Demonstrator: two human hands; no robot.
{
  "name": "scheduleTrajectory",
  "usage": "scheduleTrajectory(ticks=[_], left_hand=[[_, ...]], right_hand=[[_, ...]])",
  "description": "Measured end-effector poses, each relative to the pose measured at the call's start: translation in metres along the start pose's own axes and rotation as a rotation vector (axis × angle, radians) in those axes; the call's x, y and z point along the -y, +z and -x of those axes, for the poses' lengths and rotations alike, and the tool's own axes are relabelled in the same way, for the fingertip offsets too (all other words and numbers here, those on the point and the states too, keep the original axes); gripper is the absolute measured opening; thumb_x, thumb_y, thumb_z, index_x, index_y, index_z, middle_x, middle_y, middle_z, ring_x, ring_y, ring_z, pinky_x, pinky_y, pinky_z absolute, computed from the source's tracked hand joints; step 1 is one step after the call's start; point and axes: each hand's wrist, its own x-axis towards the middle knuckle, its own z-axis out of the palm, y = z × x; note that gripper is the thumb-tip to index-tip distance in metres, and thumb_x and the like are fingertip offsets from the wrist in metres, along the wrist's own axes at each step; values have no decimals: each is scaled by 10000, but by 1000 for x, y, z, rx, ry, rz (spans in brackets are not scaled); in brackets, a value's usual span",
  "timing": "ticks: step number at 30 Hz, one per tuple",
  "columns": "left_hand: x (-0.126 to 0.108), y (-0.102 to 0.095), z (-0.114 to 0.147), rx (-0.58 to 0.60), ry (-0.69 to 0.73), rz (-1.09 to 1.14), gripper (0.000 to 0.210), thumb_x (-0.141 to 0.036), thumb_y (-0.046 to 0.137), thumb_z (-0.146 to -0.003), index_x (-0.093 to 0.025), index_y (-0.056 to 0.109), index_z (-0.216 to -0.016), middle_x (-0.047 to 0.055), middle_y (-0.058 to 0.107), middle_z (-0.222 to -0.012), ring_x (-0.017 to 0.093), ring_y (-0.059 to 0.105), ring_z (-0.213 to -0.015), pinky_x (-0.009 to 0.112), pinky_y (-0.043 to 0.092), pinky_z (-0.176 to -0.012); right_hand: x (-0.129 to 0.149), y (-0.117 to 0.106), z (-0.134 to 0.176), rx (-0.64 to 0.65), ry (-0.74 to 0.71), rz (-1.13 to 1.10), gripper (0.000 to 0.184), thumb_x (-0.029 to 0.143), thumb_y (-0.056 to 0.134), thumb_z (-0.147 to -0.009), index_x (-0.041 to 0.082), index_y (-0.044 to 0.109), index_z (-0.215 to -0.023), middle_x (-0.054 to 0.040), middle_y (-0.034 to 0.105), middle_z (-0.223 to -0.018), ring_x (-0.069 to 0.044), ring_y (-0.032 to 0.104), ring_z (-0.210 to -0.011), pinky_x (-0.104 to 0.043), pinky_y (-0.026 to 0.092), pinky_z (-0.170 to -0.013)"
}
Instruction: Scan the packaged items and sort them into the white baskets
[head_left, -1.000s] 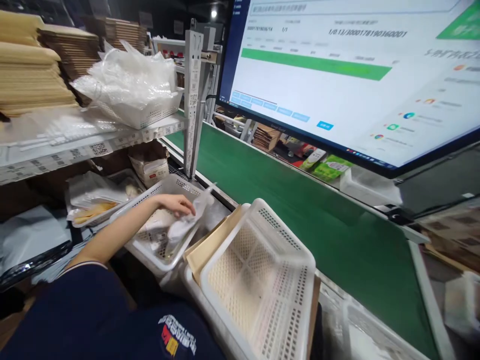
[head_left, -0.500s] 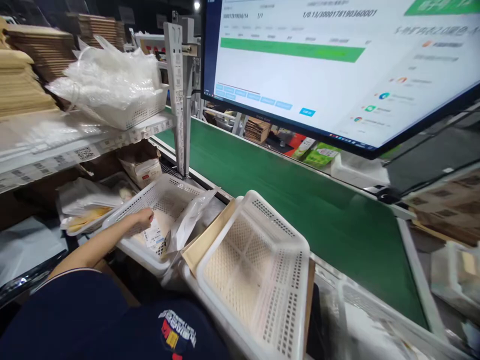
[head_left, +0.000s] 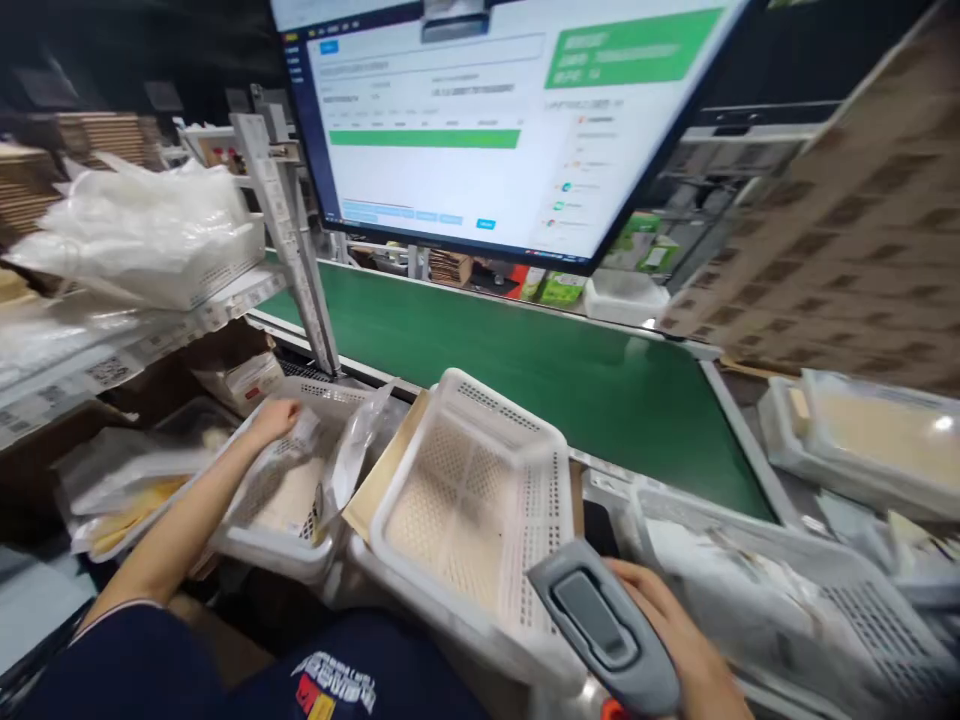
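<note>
My left hand (head_left: 274,419) reaches into a white perforated basket (head_left: 259,540) on the left and grips a small white paper slip or packet (head_left: 306,428) at the basket's far rim. A clear plastic bag (head_left: 354,450) leans on that basket's right side. My right hand (head_left: 679,650) is at the bottom edge, closed around a grey handheld barcode scanner (head_left: 604,625). Between the two hands stands a tilted, empty white basket (head_left: 469,490) with flat cardboard (head_left: 386,470) tucked beside it.
A green conveyor belt (head_left: 525,370) runs behind the baskets, under a large monitor (head_left: 480,120). Shelves on the left carry a basket of plastic bags (head_left: 150,230) and stacked cardboard. More white trays (head_left: 862,440) and a basket with bags (head_left: 787,590) sit on the right.
The view has swung to the right. My right hand with the scanner has come into view at the bottom. My left hand has shifted toward the far rim of the left basket.
</note>
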Motion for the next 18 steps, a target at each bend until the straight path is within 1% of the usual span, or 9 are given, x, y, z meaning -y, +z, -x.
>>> scheduleTrajectory(ticks=[3,5,6,8,10,13,14,15,18], left_hand=[[-49,-58,6,-200,199,84,202,-307,531,-978,-211,675,-1082,98,805,-1067,285,744,-1041,379,542,-948],[-88,-81,18,-280,356,216,250,-410,517,-966,-229,652,-1074,70,805,-1009,255,758,-927,360,556,-881],[-108,-85,26,-278,436,308,268,-452,524,-949,-231,643,-1045,56,797,-962,237,753,-857,347,565,-834],[-147,-82,43,-188,563,518,307,-522,560,-906,-228,620,-972,36,765,-874,213,727,-750,322,580,-727],[-182,-68,57,-32,625,696,353,-573,607,-862,-225,592,-924,31,733,-836,220,716,-739,309,592,-650],[-213,-43,64,160,633,759,410,-593,659,-850,-219,602,-1009,41,745,-861,246,741,-791,332,620,-686],[-215,-37,61,153,617,720,437,-583,680,-860,-212,617,-1083,55,769,-914,257,755,-827,351,627,-748],[-212,-32,55,95,577,652,477,-571,691,-882,-203,623,-1178,78,793,-1004,271,769,-878,374,627,-826],[-181,-20,26,-174,281,324,610,-579,639,-984,-158,564,-1418,206,723,-1393,378,751,-1165,480,568,-1043]], right_hand=[[23,3,-22,48,-20,47,750,146,531,-889,284,485,-1625,-183,580,-1426,-334,702,-1203,-427,647,-929],[39,3,-40,77,-22,62,796,106,513,-873,227,443,-1656,-189,591,-1365,-299,726,-1097,-416,644,-902],[45,3,-48,91,-10,69,793,103,514,-869,190,444,-1655,-195,597,-1338,-300,726,-1077,-427,640,-906],[50,2,-62,124,26,92,763,125,535,-874,116,465,-1634,-210,611,-1294,-324,715,-1077,-461,628,-920],[48,2,-67,154,65,119,745,150,559,-879,86,483,-1617,-210,625,-1256,-328,704,-1030,-466,615,-883],[37,2,-58,174,103,107,703,122,552,-859,125,542,-1562,-160,636,-1173,-297,690,-962,-440,589,-847],[33,1,-52,168,114,89,675,109,536,-859,142,563,-1533,-142,633,-1144,-287,687,-949,-428,582,-840],[27,1,-45,157,120,67,642,100,521,-862,154,583,-1499,-130,628,-1122,-278,684,-946,-417,577,-835],[9,-4,-22,89,111,9,518,100,500,-882,176,638,-1375,-127,620,-1156,-261,680,-986,-384,575,-838]])
